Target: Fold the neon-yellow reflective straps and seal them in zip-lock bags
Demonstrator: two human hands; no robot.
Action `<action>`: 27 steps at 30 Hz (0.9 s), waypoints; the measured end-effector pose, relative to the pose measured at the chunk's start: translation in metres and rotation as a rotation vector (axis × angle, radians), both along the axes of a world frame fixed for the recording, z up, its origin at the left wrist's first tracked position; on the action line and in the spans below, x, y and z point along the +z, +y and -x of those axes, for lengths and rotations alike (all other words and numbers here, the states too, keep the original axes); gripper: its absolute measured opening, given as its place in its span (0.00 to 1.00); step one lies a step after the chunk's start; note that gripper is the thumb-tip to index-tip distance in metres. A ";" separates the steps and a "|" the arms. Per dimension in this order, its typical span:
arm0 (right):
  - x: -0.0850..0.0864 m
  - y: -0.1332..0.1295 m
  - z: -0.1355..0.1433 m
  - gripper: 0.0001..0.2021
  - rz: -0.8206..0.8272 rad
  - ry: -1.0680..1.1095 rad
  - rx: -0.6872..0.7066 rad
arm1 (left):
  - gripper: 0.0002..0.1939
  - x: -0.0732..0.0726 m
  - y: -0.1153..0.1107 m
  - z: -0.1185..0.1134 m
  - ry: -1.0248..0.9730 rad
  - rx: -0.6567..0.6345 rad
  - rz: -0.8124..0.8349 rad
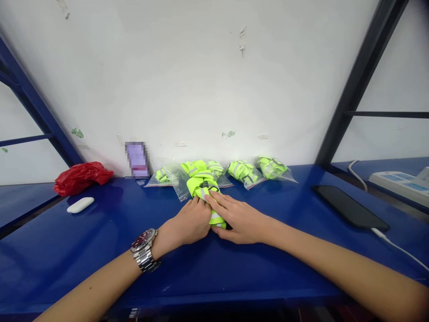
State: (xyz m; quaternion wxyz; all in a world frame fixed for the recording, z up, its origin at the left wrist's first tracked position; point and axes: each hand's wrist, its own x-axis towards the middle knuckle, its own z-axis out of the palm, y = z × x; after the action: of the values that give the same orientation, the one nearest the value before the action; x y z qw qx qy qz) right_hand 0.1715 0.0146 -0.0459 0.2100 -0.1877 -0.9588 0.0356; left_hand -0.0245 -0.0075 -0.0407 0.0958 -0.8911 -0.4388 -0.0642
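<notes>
A neon yellow-green strap with silvery reflective stripes lies bunched at the middle of the blue table, stretching from the bagged bundles toward me. My left hand, with a metal watch on its wrist, is closed on the strap's near part from the left. Against the right side of the same strap rests my right hand, its fingers extended over the top and its thumb apart below. Behind are clear plastic bags holding similar straps: one bag at the left, another right of centre and a third farther right.
A red plastic bag and a white case lie at the left. A pixelated phone leans on the wall. At the right are a black phone with a white cable and a power strip. Shelf posts flank the table.
</notes>
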 end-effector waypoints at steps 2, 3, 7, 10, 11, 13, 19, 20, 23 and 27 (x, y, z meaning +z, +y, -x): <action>-0.007 0.000 -0.001 0.39 0.024 -0.014 -0.044 | 0.19 -0.001 -0.001 0.005 0.063 0.046 0.034; -0.009 0.000 -0.001 0.40 0.036 -0.028 -0.058 | 0.18 -0.002 -0.002 0.007 0.076 0.056 0.064; -0.009 0.000 -0.004 0.37 0.046 -0.099 -0.094 | 0.18 -0.003 -0.005 0.015 -0.046 0.051 0.129; -0.005 -0.002 -0.002 0.30 0.008 -0.121 -0.091 | 0.19 -0.003 -0.013 0.018 -0.069 0.036 0.089; -0.005 -0.003 -0.001 0.29 0.000 -0.116 -0.088 | 0.19 -0.004 -0.016 0.019 -0.070 0.032 0.069; -0.006 -0.003 0.000 0.28 -0.003 -0.095 -0.089 | 0.20 -0.004 -0.023 0.022 -0.078 0.016 0.020; -0.013 0.002 -0.003 0.30 0.042 -0.054 -0.067 | 0.23 0.000 -0.030 0.032 -0.151 -0.155 -0.030; -0.013 0.002 -0.004 0.31 0.060 -0.051 -0.079 | 0.22 0.000 -0.028 0.033 -0.154 -0.178 -0.022; -0.010 0.002 -0.005 0.38 0.127 -0.073 -0.112 | 0.18 0.003 -0.022 0.031 -0.111 -0.196 0.005; -0.002 0.000 -0.005 0.38 0.130 -0.128 -0.091 | 0.17 0.004 -0.020 0.026 0.023 -0.174 -0.031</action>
State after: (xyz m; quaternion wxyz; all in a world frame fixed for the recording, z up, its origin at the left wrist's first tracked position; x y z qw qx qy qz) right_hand 0.1761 0.0144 -0.0482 0.1370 -0.2461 -0.9565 0.0761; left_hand -0.0508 -0.0274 -0.0366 0.1087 -0.9250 -0.3575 -0.0687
